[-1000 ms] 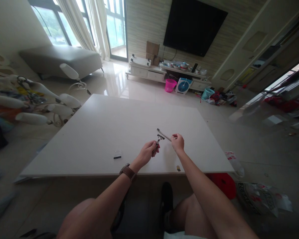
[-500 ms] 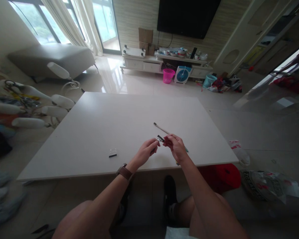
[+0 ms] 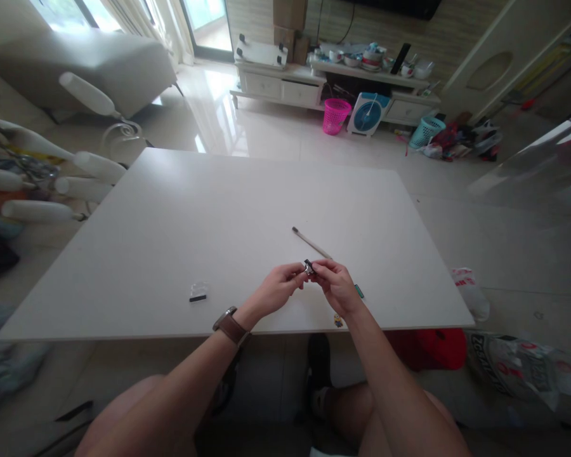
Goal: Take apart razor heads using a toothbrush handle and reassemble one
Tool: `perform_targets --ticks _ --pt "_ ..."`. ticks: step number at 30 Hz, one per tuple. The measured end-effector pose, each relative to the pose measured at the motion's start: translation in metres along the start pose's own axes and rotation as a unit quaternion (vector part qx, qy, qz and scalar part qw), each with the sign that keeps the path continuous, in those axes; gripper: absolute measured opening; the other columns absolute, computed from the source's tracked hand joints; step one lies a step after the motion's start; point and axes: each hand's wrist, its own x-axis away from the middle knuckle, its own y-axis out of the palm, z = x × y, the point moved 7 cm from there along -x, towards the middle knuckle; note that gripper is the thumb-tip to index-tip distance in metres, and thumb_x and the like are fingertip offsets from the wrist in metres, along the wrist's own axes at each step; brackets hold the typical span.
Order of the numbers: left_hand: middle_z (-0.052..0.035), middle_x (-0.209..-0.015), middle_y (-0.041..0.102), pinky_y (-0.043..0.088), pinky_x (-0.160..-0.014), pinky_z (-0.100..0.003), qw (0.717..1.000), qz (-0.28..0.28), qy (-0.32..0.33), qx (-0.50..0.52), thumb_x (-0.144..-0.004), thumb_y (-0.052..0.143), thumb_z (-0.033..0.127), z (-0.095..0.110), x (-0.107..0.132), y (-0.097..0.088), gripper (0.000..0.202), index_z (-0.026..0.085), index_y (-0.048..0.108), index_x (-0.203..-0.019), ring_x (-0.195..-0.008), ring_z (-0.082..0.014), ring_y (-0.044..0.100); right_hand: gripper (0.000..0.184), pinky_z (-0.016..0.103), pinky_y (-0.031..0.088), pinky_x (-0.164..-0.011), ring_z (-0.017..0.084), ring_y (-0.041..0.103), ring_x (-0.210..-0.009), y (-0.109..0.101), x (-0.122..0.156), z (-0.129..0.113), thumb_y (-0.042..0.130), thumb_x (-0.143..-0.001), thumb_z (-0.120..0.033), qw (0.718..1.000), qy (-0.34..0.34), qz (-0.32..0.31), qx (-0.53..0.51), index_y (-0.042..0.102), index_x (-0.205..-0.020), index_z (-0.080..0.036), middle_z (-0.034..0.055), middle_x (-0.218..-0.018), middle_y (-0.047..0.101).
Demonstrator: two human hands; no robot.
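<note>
Metal and dark, a small razor (image 3: 308, 266) is held between the two hands just above the near part of the white table (image 3: 181, 216), a little right of its middle. Only its head is seen, at the point where the fingertips meet. The handle is hidden inside the left hand (image 3: 278, 289), so the long axis can be read only roughly: it seems to run from the left palm up and to the right, with the head pointed towards the right hand (image 3: 335, 285) and slightly away from the person.

The left hand is curled closed around the handle, with thumb and forefinger brought forward to the head. The right hand is half closed, its thumb and first fingers pinched on the head from the other side and its remaining fingers loosely bent. A brown watch (image 3: 229, 325) is worn on the left wrist.

Just beyond the right hand a thin rod (image 3: 309, 242) is laid flat on the table. Its long axis is slanted from far left to near right, its dark tip is pointed away and to the left, and its near end is covered by the right fingers. A small teal piece (image 3: 359, 291) is seen beside the right wrist; whether it belongs to the rod cannot be told.

Well to the left, a small clear and black cap (image 3: 198, 293) is lying on the table. A little yellow sticker (image 3: 335, 321) is stuck near the front edge.
</note>
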Motion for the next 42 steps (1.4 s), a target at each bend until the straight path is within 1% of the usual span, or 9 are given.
perform_targets --ticks 7,13,17,24,29,33,36,39,42 --pt "0.0008 -0.066 0.053 0.032 -0.058 -0.023 0.998 0.041 0.018 -0.038 -0.088 0.054 0.04 0.002 0.004 0.006 0.028 0.016 0.062 -0.076 -0.063 -0.0114 0.043 0.025 0.022 0.049 -0.06 0.01 0.062 -0.062 -0.009 0.008 0.005 0.088 -0.062 -0.032 0.998 0.045 0.021 -0.034 0.073 -0.076 -0.018 0.0006 -0.07 0.071" --pt "0.0016 -0.059 0.053 0.031 -0.056 -0.023 0.995 0.074 0.018 -0.061 -0.086 0.056 0.038 0.002 0.01 0.005 0.03 0.016 0.062 -0.068 -0.058 -0.0103 0.044 0.027 0.021 0.05 -0.06 0.01 0.064 -0.062 -0.008 0.014 0.007 0.09 -0.06 -0.032 0.998 0.047 0.024 -0.044 0.074 -0.076 -0.017 0.0011 -0.07 0.072" --pt "0.002 -0.058 0.052 0.031 -0.055 -0.023 0.996 0.072 0.02 -0.055 -0.087 0.056 0.037 0.004 0.012 0.005 0.03 0.016 0.06 -0.066 -0.057 -0.0098 0.043 0.027 0.02 0.05 -0.059 0.01 0.063 -0.063 -0.008 0.014 0.008 0.09 -0.059 -0.033 0.998 0.046 0.029 -0.04 0.075 -0.075 -0.017 0.0007 -0.07 0.072" --pt "0.0017 -0.057 0.052 0.031 -0.055 -0.023 0.995 0.083 0.018 -0.051 -0.087 0.056 0.038 0.008 0.013 -0.002 0.031 0.016 0.06 -0.065 -0.057 -0.01 0.043 0.025 0.022 0.049 -0.059 0.011 0.063 -0.064 -0.002 0.012 0.011 0.09 -0.059 -0.033 0.996 0.019 0.064 -0.057 0.073 -0.071 -0.018 0.0005 -0.071 0.071" --pt "0.0015 -0.058 0.053 0.03 -0.056 -0.023 0.993 0.088 0.033 -0.066 -0.087 0.057 0.038 0.01 0.014 -0.005 0.032 0.015 0.06 -0.065 -0.058 -0.0095 0.043 0.025 0.02 0.048 -0.059 0.01 0.063 -0.064 0.004 0.012 0.013 0.09 -0.06 -0.032 0.995 0.017 0.058 -0.076 0.071 -0.068 -0.018 0.0 -0.071 0.072" --pt "0.0021 -0.058 0.052 0.029 -0.056 -0.023 0.992 0.091 0.039 -0.082 -0.088 0.057 0.037 0.011 0.015 -0.005 0.032 0.015 0.06 -0.065 -0.058 -0.0088 0.042 0.026 0.021 0.048 -0.061 0.01 0.062 -0.063 0.005 0.013 0.012 0.089 -0.06 -0.033 0.995 -0.013 0.065 -0.073 0.069 -0.065 -0.017 0.0003 -0.068 0.07" --pt "0.0019 -0.059 0.053 0.03 -0.056 -0.023 0.992 0.088 0.044 -0.079 -0.088 0.057 0.036 0.011 0.015 -0.003 0.031 0.014 0.061 -0.067 -0.059 -0.0089 0.042 0.024 0.024 0.049 -0.063 0.011 0.061 -0.064 0.003 0.015 0.008 0.087 -0.063 -0.034 0.995 -0.053 0.071 -0.042 0.07 -0.067 -0.018 -0.0002 -0.067 0.069" --pt "0.0018 -0.06 0.053 0.03 -0.057 -0.023 0.993 0.077 0.048 -0.081 -0.088 0.057 0.035 0.011 0.015 0.0 0.03 0.014 0.062 -0.068 -0.059 -0.0088 0.042 0.021 0.025 0.048 -0.063 0.011 0.06 -0.061 0.003 0.016 0.001 0.085 -0.069 -0.034 0.994 -0.093 0.061 0.01 0.071 -0.073 -0.02 -0.0014 -0.066 0.069" --pt "0.0017 -0.06 0.054 0.029 -0.056 -0.023 0.993 0.07 0.046 -0.08 -0.089 0.057 0.036 0.011 0.016 0.002 0.031 0.014 0.064 -0.069 -0.059 -0.0086 0.042 0.02 0.025 0.049 -0.065 0.011 0.06 -0.063 0.003 0.016 0.0 0.084 -0.07 -0.034 0.994 -0.092 0.048 0.019 0.071 -0.076 -0.02 -0.001 -0.068 0.07"
